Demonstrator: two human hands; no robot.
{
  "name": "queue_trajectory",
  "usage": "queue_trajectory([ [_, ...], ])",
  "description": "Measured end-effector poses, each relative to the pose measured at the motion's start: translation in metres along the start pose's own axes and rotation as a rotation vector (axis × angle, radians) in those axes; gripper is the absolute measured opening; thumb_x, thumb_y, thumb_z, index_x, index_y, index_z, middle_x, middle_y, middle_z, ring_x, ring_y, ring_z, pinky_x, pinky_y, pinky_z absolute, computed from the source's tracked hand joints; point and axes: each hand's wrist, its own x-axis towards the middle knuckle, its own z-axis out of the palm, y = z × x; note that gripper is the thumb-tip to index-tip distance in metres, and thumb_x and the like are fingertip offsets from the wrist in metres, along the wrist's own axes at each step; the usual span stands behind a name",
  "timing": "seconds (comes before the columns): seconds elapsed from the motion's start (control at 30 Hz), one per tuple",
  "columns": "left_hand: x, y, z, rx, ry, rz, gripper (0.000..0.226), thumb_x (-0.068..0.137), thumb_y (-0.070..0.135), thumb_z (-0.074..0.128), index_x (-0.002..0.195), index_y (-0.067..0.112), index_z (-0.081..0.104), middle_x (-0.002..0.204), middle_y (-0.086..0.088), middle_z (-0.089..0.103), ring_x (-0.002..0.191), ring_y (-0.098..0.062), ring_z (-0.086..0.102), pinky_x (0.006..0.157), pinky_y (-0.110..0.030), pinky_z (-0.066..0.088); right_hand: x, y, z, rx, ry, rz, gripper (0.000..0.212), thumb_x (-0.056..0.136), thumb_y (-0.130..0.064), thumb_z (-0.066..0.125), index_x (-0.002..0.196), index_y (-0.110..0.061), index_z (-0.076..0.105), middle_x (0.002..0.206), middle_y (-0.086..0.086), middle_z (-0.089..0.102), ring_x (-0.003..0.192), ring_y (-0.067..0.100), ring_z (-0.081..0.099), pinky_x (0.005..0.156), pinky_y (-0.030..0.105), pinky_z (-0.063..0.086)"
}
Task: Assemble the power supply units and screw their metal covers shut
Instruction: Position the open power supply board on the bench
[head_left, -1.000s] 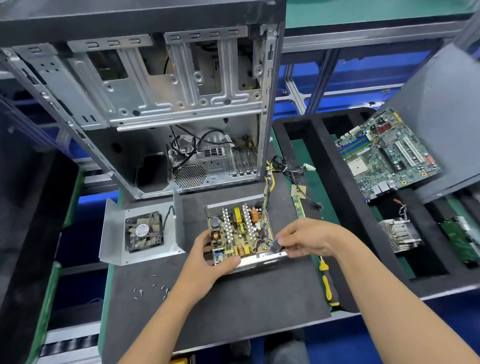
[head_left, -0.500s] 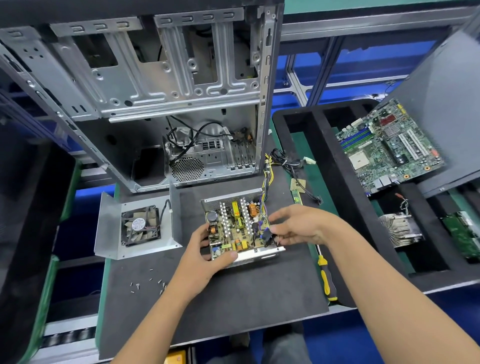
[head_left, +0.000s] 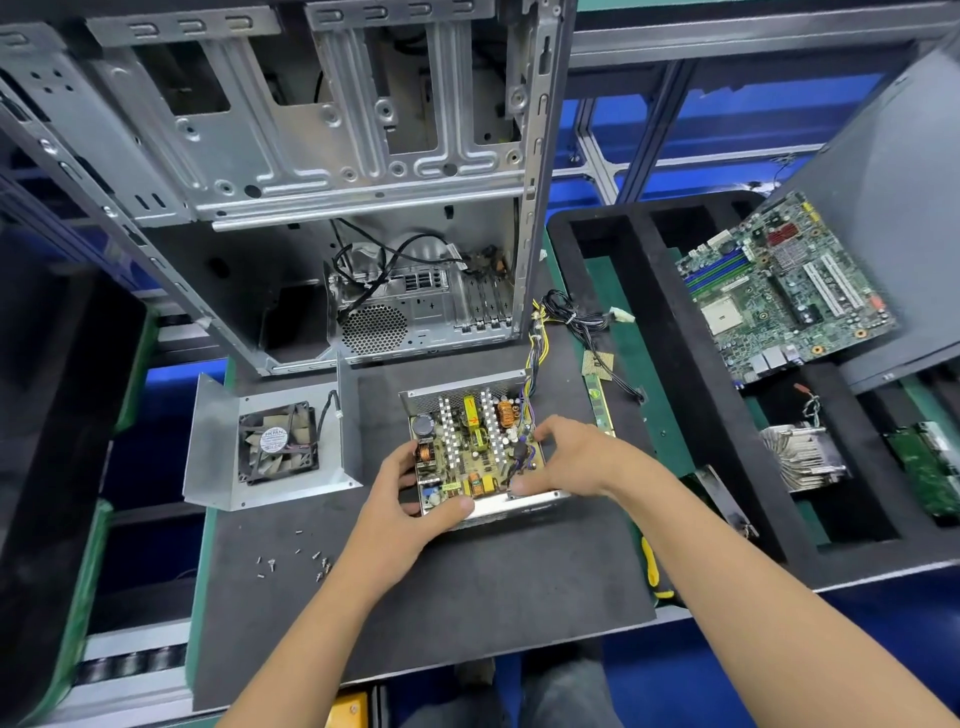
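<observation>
Grey foam covers the tabletop (head_left: 467, 597), and on it, in front of the empty computer case (head_left: 332, 171), sits the open power supply unit (head_left: 475, 447) with its circuit board facing up. I take this unit as my landmark. My left hand (head_left: 410, 499) grasps its near left corner, thumb on the front wall, I think to keep the box from sliding. My right hand (head_left: 563, 457) lies over its right side, the fingers bent down among the coloured wires (head_left: 535, 358); whether they pinch a wire or only press it I cannot tell. I judge I am tucking the wires inside so the cover can close later. The metal cover (head_left: 270, 441), with its fan (head_left: 278, 441), lies open just left of the unit, within easy reach. The loose screws (head_left: 298, 558) wait in front of the unit, to the left, not yet used. A yellow screwdriver (head_left: 652, 569) lies to the right, partly hidden under my forearm.
</observation>
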Motion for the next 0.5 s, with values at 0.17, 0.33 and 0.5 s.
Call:
queue_trajectory([
  [0.17, 0.000, -0.001, 0.000, 0.009, 0.003, -0.013, 0.093, 0.052, 0.060, 0.084, 0.133, 0.047, 0.041, 0.132, 0.022, 0.052, 0.113, 0.011, 0.054, 0.093, -0.022, 0.049, 0.002, -0.007, 0.002, 0.061, 0.040, 0.018, 0.078, 0.068, -0.039, 0.087, 0.132, -0.019, 0.046, 0.106, -0.001, 0.057, 0.076, 0.008, 0.057, 0.058, 0.024, 0.043],
  [0.33, -0.002, 0.003, -0.002, 0.046, -0.013, -0.033, 0.097, 0.052, 0.062, 0.083, 0.137, 0.045, 0.039, 0.134, 0.022, 0.050, 0.116, 0.012, 0.051, 0.099, -0.027, 0.048, 0.008, -0.007, 0.005, 0.441, -0.037, 0.081, 0.055, 0.084, -0.015, 0.066, 0.129, -0.022, 0.036, 0.086, 0.004, 0.075, 0.064, 0.012, 0.073, 0.057, 0.026, 0.042],
  [0.5, -0.009, 0.013, 0.000, 0.248, 0.109, 0.023, 0.078, 0.062, 0.049, 0.089, 0.126, 0.044, 0.045, 0.128, 0.017, 0.044, 0.117, 0.001, 0.045, 0.098, -0.020, 0.039, 0.012, -0.007, 0.010, 0.420, -0.025, 0.087, 0.058, 0.081, -0.012, 0.068, 0.127, -0.023, 0.035, 0.090, 0.008, 0.074, 0.060, 0.013, 0.069, 0.045, 0.019, 0.036],
])
